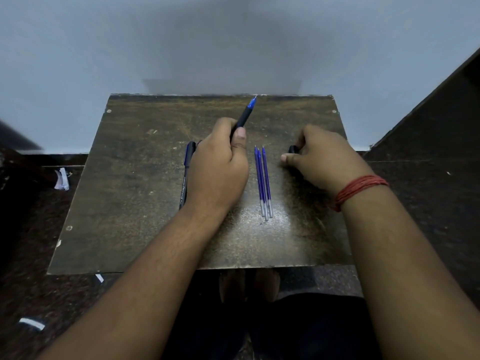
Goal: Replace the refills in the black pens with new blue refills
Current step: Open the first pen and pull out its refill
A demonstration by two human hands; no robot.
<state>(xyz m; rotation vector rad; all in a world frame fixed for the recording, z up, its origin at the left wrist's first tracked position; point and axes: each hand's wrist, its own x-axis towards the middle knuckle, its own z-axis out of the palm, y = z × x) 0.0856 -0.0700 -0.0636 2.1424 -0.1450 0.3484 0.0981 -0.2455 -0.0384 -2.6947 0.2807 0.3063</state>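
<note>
Here, left hand (217,165) round pen (245,114).

the left hand (218,162) is covering most of the held pen (244,116) and part of the capped pen (187,172). the right hand (322,159) is hiding a black object (293,149).

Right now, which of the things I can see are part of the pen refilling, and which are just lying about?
Part of the job:
- uncapped pen, gripped by the left hand
- three blue refills lying on the wooden board
- capped black pen beside the left hand
- small black piece under the right hand, likely a cap

Just lying about:
- paper scraps on the floor
- red wrist thread
</note>
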